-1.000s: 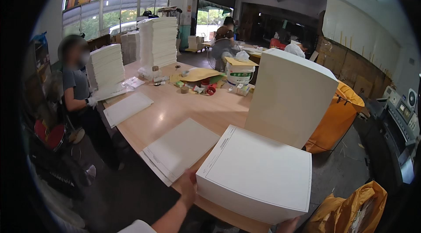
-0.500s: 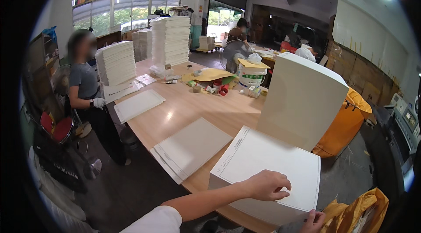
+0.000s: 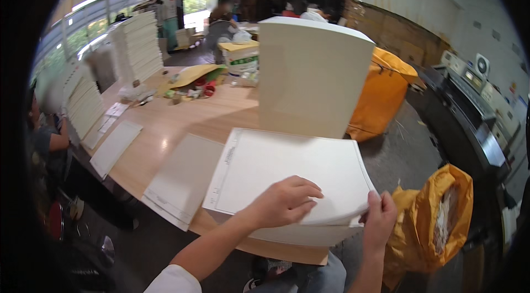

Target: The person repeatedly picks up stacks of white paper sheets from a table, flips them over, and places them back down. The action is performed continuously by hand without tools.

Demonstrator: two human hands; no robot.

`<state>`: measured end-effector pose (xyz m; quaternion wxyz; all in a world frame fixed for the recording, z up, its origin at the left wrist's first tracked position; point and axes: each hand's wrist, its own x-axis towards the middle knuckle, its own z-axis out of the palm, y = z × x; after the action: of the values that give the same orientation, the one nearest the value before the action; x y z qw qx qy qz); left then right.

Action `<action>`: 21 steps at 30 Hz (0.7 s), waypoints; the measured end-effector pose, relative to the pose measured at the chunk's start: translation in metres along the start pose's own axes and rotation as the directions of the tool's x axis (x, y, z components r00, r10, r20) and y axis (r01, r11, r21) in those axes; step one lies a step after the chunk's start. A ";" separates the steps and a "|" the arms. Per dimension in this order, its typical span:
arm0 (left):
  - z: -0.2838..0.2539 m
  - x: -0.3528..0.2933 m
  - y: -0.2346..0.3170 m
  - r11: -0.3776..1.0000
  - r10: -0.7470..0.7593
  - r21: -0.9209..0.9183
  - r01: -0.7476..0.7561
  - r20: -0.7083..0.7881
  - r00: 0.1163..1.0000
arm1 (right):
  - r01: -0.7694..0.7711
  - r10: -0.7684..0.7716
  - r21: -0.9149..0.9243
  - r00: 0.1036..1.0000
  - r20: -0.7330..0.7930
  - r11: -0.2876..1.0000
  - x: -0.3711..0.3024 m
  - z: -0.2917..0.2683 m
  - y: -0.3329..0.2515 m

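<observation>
White paper fills our work: a rectangular stack of printed sheets with a thin dark border line [image 3: 287, 160] lies on the pale wood-look surface [image 3: 193, 112], close to its near edge. At the stack's near right corner, our right hand [image 3: 381, 208] is clamped on the topmost sheets, thumb above and fingers curled beneath, so that the corner stands slightly raised from the layers below. Our left hand [image 3: 290, 200] is above the near half of the stack, fingers loosely bent and apart from the thumb, holding nothing; whether its fingertips brush the paper, we cannot tell.

To handle this well, we should keep the right hand's pinch light and well in at the corner, since a hard squeeze or a steep bend would probably crease the margin. We do best to let the raised sheets curve gently, with the left hand flat and soft on the top sheet, so the layers don't skid over one another. How many sheets the pinch takes in, we cannot count.

We should also mind the neighbours. Just behind the stack rises a tall, smooth, cream-coloured block of paper [image 3: 312, 78], which a careless push could nudge. Left of the stack lies a thin flat pile of white printed sheets [image 3: 187, 171]; our left forearm had better clear it. Right of the stack gapes a crumpled yellow sack [image 3: 408, 232], into which a slipped sheet might drop.
</observation>
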<state>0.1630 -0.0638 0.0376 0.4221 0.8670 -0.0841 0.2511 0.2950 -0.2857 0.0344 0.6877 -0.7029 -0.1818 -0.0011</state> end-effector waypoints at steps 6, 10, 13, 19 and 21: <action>-0.003 0.005 0.007 1.000 -0.002 0.020 0.000 0.067 0.998 | 0.114 -0.102 -0.101 0.988 0.115 0.988 0.009 -0.005 -0.018; -0.006 0.008 0.008 1.000 0.002 -0.020 0.000 0.115 0.993 | -0.209 0.142 0.357 0.969 0.204 0.910 0.013 -0.007 -0.027; -0.005 0.005 0.001 0.996 -0.021 -0.082 0.032 0.133 0.991 | -0.212 0.142 0.379 0.968 0.205 0.901 0.013 -0.005 -0.027; -0.003 0.002 0.011 0.954 -0.161 -0.248 0.169 0.055 0.985 | -0.142 0.095 0.218 0.973 0.212 0.966 0.013 -0.006 -0.031; 0.001 -0.001 0.011 0.955 -0.165 -0.248 0.161 0.004 0.986 | -0.076 0.053 0.114 0.980 0.191 0.991 0.012 -0.002 -0.031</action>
<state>0.1587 -0.0716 0.0438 0.5470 0.8093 -0.0393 0.2103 0.2988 -0.2854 0.0673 0.7086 -0.6624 -0.2224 0.0983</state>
